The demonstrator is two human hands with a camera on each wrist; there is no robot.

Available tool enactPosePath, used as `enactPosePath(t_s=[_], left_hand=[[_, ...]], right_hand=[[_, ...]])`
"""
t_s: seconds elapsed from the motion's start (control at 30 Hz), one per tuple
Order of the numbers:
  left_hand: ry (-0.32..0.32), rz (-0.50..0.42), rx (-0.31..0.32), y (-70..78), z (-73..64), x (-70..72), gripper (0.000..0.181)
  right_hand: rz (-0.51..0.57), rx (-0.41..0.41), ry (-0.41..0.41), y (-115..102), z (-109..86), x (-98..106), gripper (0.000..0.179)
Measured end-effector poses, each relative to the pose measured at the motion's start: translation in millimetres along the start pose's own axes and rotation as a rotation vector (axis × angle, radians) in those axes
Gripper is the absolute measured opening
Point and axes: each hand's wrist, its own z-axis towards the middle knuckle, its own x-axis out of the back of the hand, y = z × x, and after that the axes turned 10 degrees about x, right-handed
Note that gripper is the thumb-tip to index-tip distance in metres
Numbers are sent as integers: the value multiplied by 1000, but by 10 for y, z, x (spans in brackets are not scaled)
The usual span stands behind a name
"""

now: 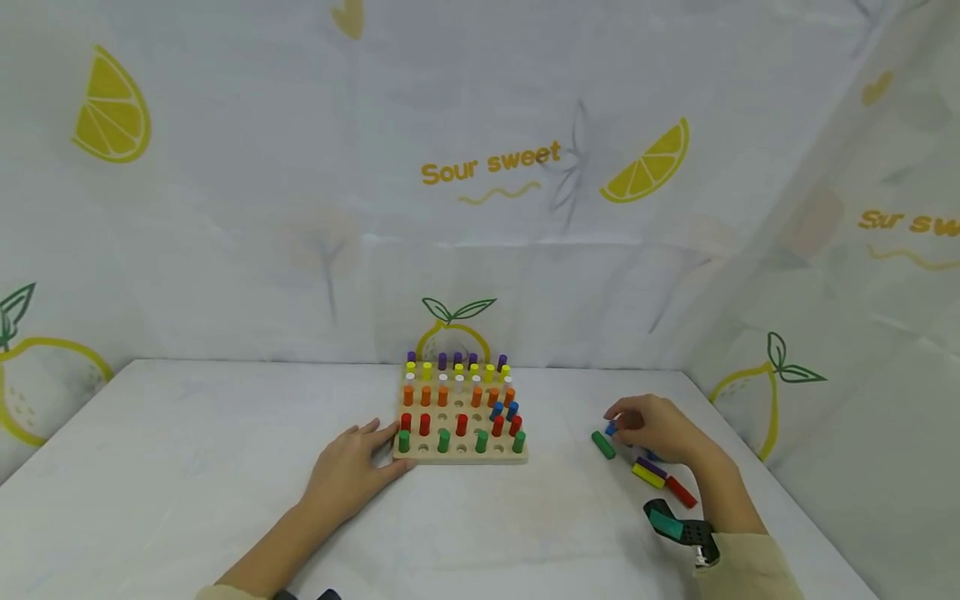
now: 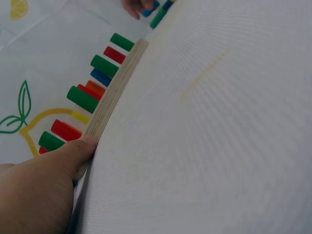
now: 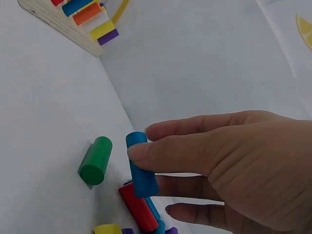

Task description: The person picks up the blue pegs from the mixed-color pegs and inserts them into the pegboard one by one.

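Observation:
A wooden pegboard (image 1: 431, 455) stands mid-table, with rows of green, red, blue, orange, white, yellow and purple pegs in it. Some of its holes hold no peg. My left hand (image 1: 351, 471) rests at the board's left side, its thumb (image 2: 78, 151) touching the front edge. Over at the right, my right hand (image 1: 654, 427) pinches a blue peg (image 3: 143, 165) between thumb and fingers, lifted off the loose pegs. A green peg (image 3: 96, 161) lies beside it on the table. Under the hand lies a red peg (image 3: 139, 207), partly covering another blue one.
Further loose pegs lie near the right wrist: a yellow peg (image 1: 648, 476), a purple peg (image 1: 651, 467) and a red one nearer the table's right edge. A white cloth (image 1: 300, 208) with lemon prints hangs behind the white table (image 1: 187, 467).

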Motion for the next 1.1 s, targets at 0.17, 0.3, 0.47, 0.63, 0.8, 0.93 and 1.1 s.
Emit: enactPosePath(t_s=[0.17,0.3,0.47,0.63,0.8,0.93,1.1], left_hand=[[4,6,0,-4,8,-18,62],[4,11,0,-5,10,-20,62],[-1,15,4,4,4,-5,62],[5,13,-2,12,-1,3,62],[2,3,1,10,11,12,62],[-3,-13,4,4,9,0,62],[11,-17,1,4,12,-36,62]], right_hand=[[-16,61,14,-97,37,-13,31],[13,70,18,-196,74,-45,32],[50,102,33,-299,134,-77,29],[71,135,48,-388,204,-102,28],[74,156,55,-462,275,-141,27],[85,183,67,-516,328,-159,25],[124,216,101,-617,372,-155,23]])
